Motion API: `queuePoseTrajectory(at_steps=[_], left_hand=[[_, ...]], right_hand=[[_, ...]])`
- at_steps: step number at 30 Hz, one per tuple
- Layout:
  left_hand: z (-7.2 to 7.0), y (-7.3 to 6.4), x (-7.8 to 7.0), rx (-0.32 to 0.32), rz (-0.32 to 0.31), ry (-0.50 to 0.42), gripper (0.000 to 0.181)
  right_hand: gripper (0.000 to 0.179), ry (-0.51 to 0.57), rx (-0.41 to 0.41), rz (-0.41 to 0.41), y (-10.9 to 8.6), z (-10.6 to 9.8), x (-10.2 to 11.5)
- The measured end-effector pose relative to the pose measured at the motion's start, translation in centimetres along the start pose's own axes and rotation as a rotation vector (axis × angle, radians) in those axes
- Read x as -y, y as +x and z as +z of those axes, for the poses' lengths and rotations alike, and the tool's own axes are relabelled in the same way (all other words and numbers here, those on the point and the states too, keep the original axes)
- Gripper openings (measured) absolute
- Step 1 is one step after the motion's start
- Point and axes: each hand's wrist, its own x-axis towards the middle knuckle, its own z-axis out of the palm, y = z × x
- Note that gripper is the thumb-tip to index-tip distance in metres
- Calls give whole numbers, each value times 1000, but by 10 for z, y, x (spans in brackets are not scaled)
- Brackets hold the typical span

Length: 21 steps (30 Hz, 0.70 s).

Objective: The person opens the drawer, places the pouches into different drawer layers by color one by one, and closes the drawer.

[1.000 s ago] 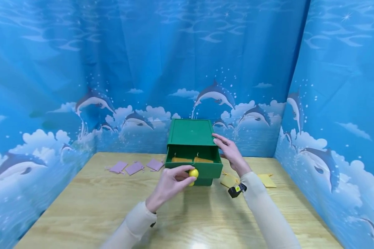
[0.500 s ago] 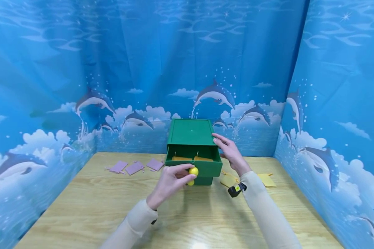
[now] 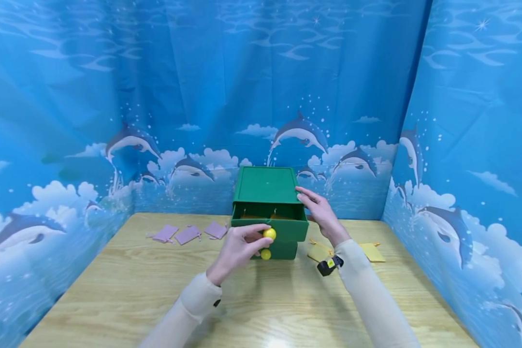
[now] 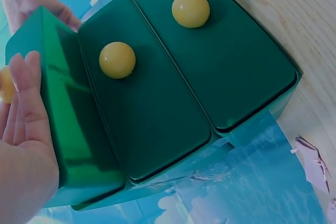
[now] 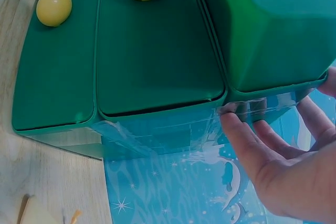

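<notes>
A green cabinet (image 3: 266, 183) with three drawers stands at the back of the table, its top drawer (image 3: 292, 231) pulled partly out. Between thumb and fingers my left hand (image 3: 238, 245) pinches that drawer's round yellow knob (image 3: 269, 234). Two orange-brown items (image 3: 282, 217) lie inside, mostly hidden by the drawer front. My right hand (image 3: 325, 216) rests against the cabinet's right side, fingertips (image 5: 229, 121) on the clear-taped wall, thumb out of sight there. The two lower drawers are pushed in, with yellow knobs (image 4: 117, 60) showing in the wrist views.
Several small purple drawstring pouches (image 3: 188, 235) lie left of the cabinet. On its right are yellow pouches (image 3: 372, 252), one partly covered by the right wrist. A blue dolphin-print curtain (image 3: 200, 121) surrounds the wooden table (image 3: 126, 290).
My left hand has pushed the top drawer a little way inward, so less of its contents shows and the knob below is more visible. The right hand has stayed in place.
</notes>
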Motion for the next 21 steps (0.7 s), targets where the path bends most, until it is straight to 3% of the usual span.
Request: queuePoseTrajectory(at_steps=[21], left_hand=[[-4, 26, 15, -37, -61, -28, 33]], right_hand=[[53, -9, -2, 1, 2, -1, -1]])
